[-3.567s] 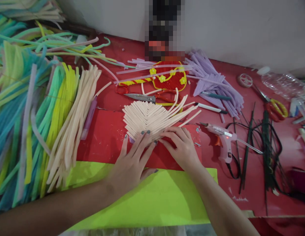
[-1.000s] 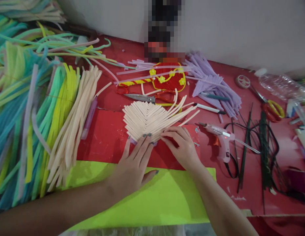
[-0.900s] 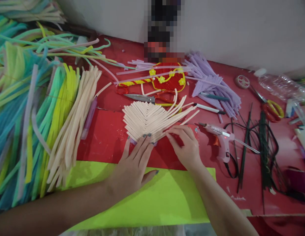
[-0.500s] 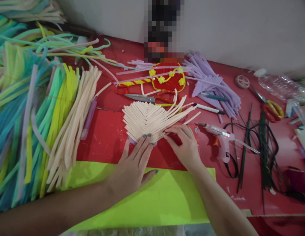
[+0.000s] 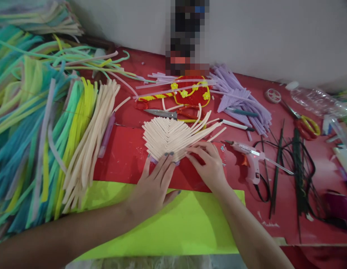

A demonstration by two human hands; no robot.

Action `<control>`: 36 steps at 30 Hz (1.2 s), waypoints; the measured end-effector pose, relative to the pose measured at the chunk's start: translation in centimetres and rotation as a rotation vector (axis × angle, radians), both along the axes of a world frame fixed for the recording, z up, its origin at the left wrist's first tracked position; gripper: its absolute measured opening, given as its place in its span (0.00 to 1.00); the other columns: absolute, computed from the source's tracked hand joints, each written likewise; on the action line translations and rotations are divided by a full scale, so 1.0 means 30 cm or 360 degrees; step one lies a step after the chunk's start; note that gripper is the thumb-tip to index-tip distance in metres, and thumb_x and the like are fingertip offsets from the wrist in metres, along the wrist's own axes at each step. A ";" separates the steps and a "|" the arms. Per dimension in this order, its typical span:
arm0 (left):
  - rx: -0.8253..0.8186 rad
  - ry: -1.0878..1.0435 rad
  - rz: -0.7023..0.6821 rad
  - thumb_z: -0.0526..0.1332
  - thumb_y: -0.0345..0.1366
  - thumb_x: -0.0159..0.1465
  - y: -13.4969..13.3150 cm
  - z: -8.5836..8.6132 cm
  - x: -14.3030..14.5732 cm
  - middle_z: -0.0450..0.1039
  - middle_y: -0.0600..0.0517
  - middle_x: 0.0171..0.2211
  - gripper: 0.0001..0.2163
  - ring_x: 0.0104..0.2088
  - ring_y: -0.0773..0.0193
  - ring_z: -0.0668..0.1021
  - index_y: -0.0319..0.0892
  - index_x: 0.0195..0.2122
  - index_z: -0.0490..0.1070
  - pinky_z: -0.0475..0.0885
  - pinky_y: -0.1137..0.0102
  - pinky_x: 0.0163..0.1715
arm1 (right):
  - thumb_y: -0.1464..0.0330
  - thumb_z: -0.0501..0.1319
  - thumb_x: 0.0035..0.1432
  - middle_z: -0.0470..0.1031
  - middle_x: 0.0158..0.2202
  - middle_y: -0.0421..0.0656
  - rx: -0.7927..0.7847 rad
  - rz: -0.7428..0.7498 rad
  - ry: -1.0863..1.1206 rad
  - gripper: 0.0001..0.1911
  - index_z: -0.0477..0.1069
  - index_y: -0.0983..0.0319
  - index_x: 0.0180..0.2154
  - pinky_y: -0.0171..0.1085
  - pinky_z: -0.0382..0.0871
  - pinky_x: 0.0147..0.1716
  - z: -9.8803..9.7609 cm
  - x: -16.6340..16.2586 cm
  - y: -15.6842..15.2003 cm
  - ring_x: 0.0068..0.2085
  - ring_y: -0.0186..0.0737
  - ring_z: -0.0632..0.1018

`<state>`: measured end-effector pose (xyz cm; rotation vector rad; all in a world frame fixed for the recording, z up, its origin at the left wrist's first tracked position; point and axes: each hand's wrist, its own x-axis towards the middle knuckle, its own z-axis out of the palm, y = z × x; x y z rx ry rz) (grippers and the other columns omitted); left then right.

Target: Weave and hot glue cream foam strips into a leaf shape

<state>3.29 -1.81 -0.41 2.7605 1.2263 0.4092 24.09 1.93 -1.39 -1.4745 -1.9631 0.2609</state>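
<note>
Your left hand (image 5: 155, 179) is spread flat, not clutching anything, with its fingertips pressing the bottom end of that cream woven piece (image 5: 167, 134). Your right hand (image 5: 208, 164) has thumb and fingers drawn into a narrow pinch at the piece's lower right edge; honestly can't tell if a strip is caught between them.

The piece itself lies around the middle of the red table (image 5: 288, 229), on a red sheet (image 5: 120, 157), with its loose ends fanning toward the far right corner. A bit of purple pokes out below it. Between you and that there's a lime green sheet (image 5: 162, 231) along the near edge.

Just beyond the piece you've got scissors (image 5: 159, 113), then a red-and-yellow flowered thing (image 5: 190, 98) nearer the far edge, next to a purple strip bundle (image 5: 240, 93). Big heap of coloured strips (image 5: 58, 145) at the left end. Glue gun (image 5: 251, 157) sits right of your right hand, red light showing, its nozzle pointing left.
</note>
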 end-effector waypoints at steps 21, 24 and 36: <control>-0.0427 -0.0859 0.0685 0.54 0.26 0.63 0.242 0.075 -0.139 0.71 0.45 0.43 0.09 0.43 0.61 0.76 0.39 0.42 0.69 0.71 0.63 0.49 | 0.60 0.55 0.62 0.73 0.32 0.45 0.0022 -0.0383 0.0353 0.13 0.72 0.61 0.33 0.40 0.69 0.36 -0.013 -0.047 0.001 0.34 0.40 0.74; -0.0345 -0.0779 0.0735 0.55 0.27 0.64 0.249 0.055 -0.147 0.72 0.45 0.41 0.07 0.41 0.60 0.76 0.38 0.41 0.70 0.71 0.63 0.47 | 0.60 0.57 0.61 0.74 0.33 0.45 0.0009 -0.0409 0.0384 0.12 0.74 0.61 0.34 0.40 0.69 0.37 -0.015 -0.098 0.013 0.35 0.41 0.74; -0.0261 -0.0252 0.0393 0.64 0.39 0.60 0.201 0.039 -0.104 0.72 0.48 0.42 0.10 0.44 0.54 0.74 0.42 0.40 0.69 0.64 0.60 0.44 | 0.58 0.64 0.55 0.72 0.34 0.44 0.0090 -0.0262 0.0022 0.11 0.74 0.59 0.33 0.46 0.66 0.45 -0.051 -0.129 0.018 0.40 0.44 0.73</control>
